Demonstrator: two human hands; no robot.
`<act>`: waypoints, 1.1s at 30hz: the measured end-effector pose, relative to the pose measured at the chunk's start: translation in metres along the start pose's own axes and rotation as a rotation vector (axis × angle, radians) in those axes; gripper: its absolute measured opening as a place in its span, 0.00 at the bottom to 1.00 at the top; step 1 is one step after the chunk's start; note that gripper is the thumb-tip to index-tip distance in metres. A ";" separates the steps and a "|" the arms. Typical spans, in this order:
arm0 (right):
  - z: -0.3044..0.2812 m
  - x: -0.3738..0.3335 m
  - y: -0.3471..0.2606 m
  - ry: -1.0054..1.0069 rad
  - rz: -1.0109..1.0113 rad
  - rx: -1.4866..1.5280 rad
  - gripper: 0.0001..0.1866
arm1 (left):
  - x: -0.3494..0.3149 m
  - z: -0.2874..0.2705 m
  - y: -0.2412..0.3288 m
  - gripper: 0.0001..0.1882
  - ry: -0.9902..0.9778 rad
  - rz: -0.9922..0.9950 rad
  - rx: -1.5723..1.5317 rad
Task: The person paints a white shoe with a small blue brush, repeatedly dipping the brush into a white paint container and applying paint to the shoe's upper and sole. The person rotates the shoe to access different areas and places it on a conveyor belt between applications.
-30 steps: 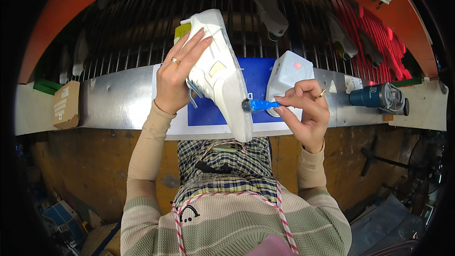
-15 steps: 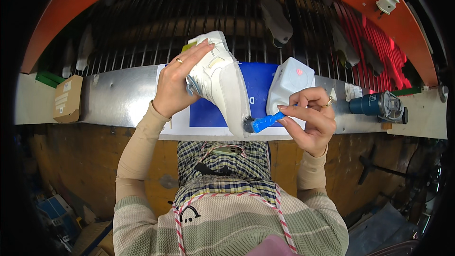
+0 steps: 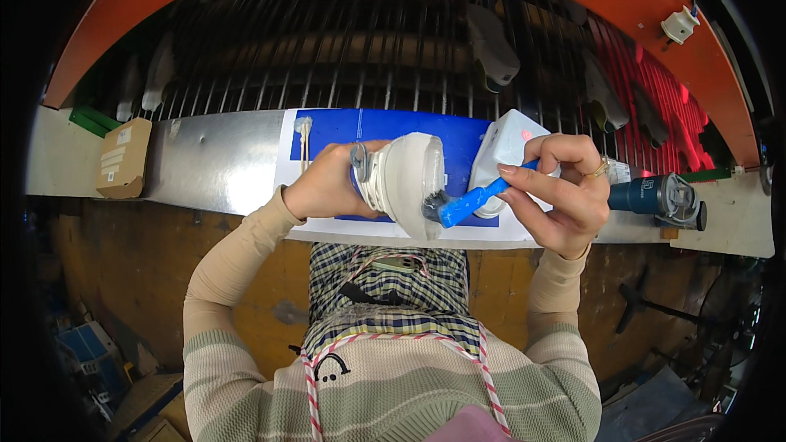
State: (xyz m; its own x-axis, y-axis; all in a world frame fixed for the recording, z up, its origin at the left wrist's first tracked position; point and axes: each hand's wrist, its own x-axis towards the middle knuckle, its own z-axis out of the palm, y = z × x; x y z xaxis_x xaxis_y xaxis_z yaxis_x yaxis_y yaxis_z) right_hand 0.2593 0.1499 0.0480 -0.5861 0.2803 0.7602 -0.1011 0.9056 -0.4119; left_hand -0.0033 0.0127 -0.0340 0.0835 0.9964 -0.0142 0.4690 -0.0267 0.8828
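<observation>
A white shoe point(image 3: 405, 180) is held above the work surface by my left hand point(image 3: 329, 184), whose fingers wrap round its far part. The toe end points toward me, and a greyish band runs along its right edge. My right hand point(image 3: 565, 192) pinches a blue-handled brush point(image 3: 471, 203) between thumb and fingers. Its dark bristles touch the shoe's edge near the toe. Just behind the brush stands a white plastic container point(image 3: 509, 143), partly hidden by my right hand. Under the shoe lies a blue and white sheet point(image 3: 327, 127).
Beyond the metal ledge point(image 3: 217, 155) is a rack of dark rollers point(image 3: 393, 41) carrying several shoes, one a grey shoe point(image 3: 491, 45). A cardboard box point(image 3: 124, 160) stands at left, a dark blue tumbler point(image 3: 647, 195) at right. Thin sticks point(image 3: 304, 141) lie on the sheet.
My left hand has turned the shoe, so its toe faces me more and its far part is foreshortened. The right hand has moved slightly right, with the brush still against the shoe's edge.
</observation>
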 end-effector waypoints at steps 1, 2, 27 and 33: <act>0.000 0.002 0.001 -0.002 -0.018 -0.011 0.21 | -0.001 0.001 -0.002 0.44 -0.041 -0.006 -0.025; -0.001 0.003 0.001 -0.007 -0.024 -0.008 0.21 | -0.002 0.002 -0.003 0.44 -0.087 -0.023 -0.050; 0.005 -0.023 0.020 -0.228 0.351 0.311 0.14 | -0.019 -0.049 0.001 0.44 -0.376 -0.026 -0.357; -0.017 -0.099 0.022 -0.190 0.796 -0.213 0.08 | -0.028 -0.045 -0.023 0.43 -0.044 -0.187 0.076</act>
State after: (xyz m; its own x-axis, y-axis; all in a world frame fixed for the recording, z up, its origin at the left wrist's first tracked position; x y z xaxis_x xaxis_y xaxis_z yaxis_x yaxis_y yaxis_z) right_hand 0.3293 0.1476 -0.0281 -0.5456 0.8189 0.1780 0.5414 0.5066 -0.6710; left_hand -0.0556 -0.0106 -0.0331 0.0265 0.9801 -0.1965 0.5450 0.1506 0.8248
